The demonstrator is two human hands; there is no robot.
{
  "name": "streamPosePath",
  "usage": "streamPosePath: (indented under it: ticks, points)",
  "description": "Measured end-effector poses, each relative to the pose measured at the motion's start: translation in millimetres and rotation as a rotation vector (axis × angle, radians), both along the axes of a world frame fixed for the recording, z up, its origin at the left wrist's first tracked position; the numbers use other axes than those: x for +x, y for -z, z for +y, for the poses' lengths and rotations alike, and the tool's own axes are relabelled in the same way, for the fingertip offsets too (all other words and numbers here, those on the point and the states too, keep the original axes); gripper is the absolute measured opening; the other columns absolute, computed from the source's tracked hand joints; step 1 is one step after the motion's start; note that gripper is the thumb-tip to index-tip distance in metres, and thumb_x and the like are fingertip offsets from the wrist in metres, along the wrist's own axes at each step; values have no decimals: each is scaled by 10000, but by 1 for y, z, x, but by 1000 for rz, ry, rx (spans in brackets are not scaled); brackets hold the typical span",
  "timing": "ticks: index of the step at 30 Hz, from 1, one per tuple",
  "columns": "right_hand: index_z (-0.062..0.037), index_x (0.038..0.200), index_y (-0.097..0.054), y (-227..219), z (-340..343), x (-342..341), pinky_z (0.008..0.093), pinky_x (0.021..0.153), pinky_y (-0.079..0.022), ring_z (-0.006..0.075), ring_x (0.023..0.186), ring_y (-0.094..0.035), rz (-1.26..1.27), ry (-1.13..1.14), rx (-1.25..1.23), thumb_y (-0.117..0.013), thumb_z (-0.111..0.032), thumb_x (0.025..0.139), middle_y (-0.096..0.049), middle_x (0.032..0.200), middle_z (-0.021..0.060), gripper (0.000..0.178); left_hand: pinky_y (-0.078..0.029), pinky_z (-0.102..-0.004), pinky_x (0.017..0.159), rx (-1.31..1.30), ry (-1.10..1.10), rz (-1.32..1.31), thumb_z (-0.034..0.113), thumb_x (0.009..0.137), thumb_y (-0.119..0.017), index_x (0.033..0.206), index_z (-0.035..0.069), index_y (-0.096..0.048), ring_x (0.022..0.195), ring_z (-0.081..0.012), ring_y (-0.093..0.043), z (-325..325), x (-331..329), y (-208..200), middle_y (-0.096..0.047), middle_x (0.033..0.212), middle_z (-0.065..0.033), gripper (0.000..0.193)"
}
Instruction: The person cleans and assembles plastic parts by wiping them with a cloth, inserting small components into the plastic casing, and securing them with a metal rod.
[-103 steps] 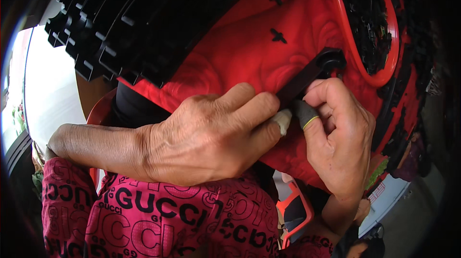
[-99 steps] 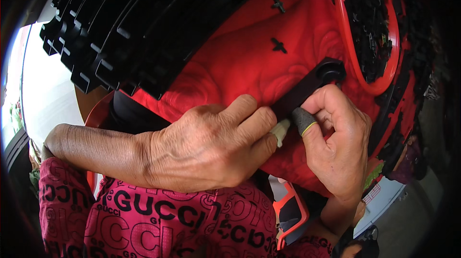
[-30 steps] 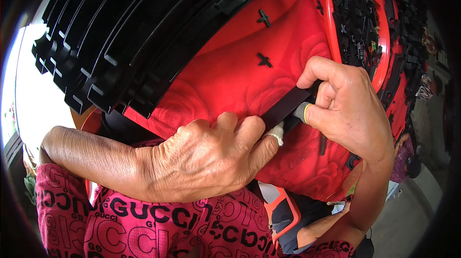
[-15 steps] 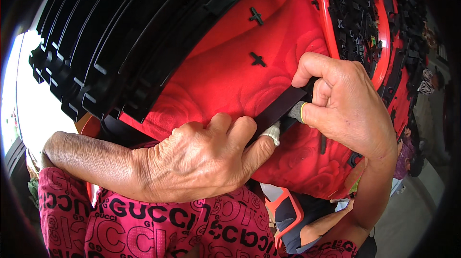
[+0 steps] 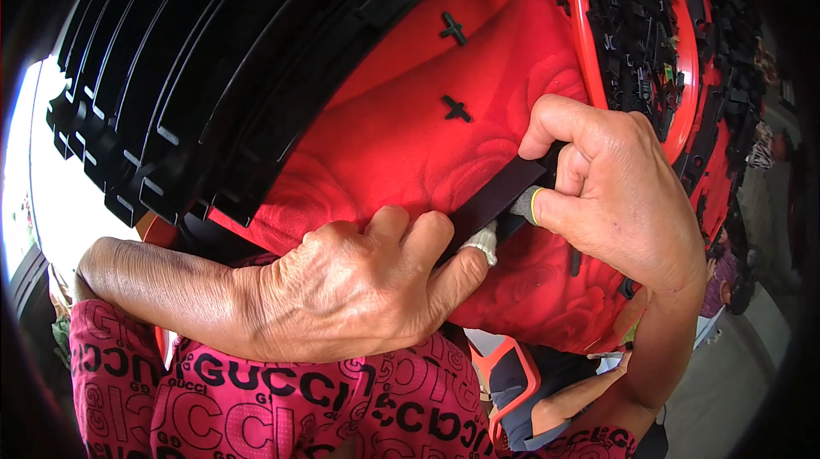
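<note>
Between my hands is a black flat strip-like plastic part (image 5: pixel 495 199), lying slantwise over the red cloth. My left hand (image 5: pixel 367 280) grips its lower left end, fingers curled over it and the thumb, in a white finger cover, pressed along its side. At the upper right end my right hand (image 5: pixel 611 177) pinches it between a bent index finger and a thumb with a grey, yellow-edged cover. The part's underside and both gripped ends are partly hidden by my fingers. Two small black cross-shaped pieces (image 5: pixel 455 108) lie on the cloth beyond my hands.
Long black slotted plastic panels (image 5: pixel 213 58) are stacked at the upper left. A red-rimmed basin (image 5: pixel 585 40) at the upper right holds many small black parts, with more heaped beside it (image 5: pixel 726 109). The red rose-patterned cloth (image 5: pixel 401 143) covers the work surface.
The black panels at the upper left appear shifted slightly in the picture. Both hands keep their grip on the black part, nearly unmoved.
</note>
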State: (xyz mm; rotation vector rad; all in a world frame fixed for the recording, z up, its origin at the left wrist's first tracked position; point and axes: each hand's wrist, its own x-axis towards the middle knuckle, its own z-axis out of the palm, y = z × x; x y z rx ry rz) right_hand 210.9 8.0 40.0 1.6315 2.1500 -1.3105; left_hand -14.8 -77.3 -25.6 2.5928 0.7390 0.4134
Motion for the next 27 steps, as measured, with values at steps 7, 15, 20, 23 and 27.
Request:
streamPosePath:
  ticks: [7, 15, 20, 23, 27]
  points:
    - [10, 894, -602, 3, -5, -3, 301, 482, -399, 156, 420, -576, 9, -111, 182, -668, 46, 715, -578, 502, 86, 194, -354, -257, 324, 39, -14, 22, 133, 812, -680, 1325, 34, -648, 561, -100, -512, -1, 2, 0, -466, 742, -35, 523]
    - [30, 909, -610, 2, -5, -6, 321, 476, -379, 135, 436, -554, -43, -102, 159, -645, 57, 736, -541, 503, 85, 179, -387, -300, 326, -25, -4, -66, 119, 840, -637, 1204, -28, -666, 568, -152, -516, 1, 3, 6, -449, 723, -60, 394]
    - [38, 939, -646, 1, -12, 3, 316, 470, -350, 90, 443, -490, -1, -80, 203, -665, 51, 755, -506, 510, 59, 185, -459, -308, 373, -90, 15, -144, 94, 794, -729, 1370, -4, -624, 588, -158, -560, 12, 2, 11, -477, 776, -52, 594]
    - [41, 1010, -683, -6, -41, 3, 284, 480, -356, 39, 486, -494, -103, 19, 300, -647, 81, 792, -548, 540, 32, 224, -495, -334, 414, -125, 37, -147, 97, 807, -737, 1326, 37, -679, 601, -167, -597, 16, -7, -3, -516, 757, -45, 526]
    - [27, 1067, -692, -1, -79, 15, 320, 531, -449, 173, 540, -643, -28, 348, 144, -630, 65, 848, -643, 636, 125, 231, -554, -340, 509, -34, 20, -223, 119, 819, -758, 1247, 16, -692, 637, -187, -640, 19, -10, 0, -592, 809, -66, 446]
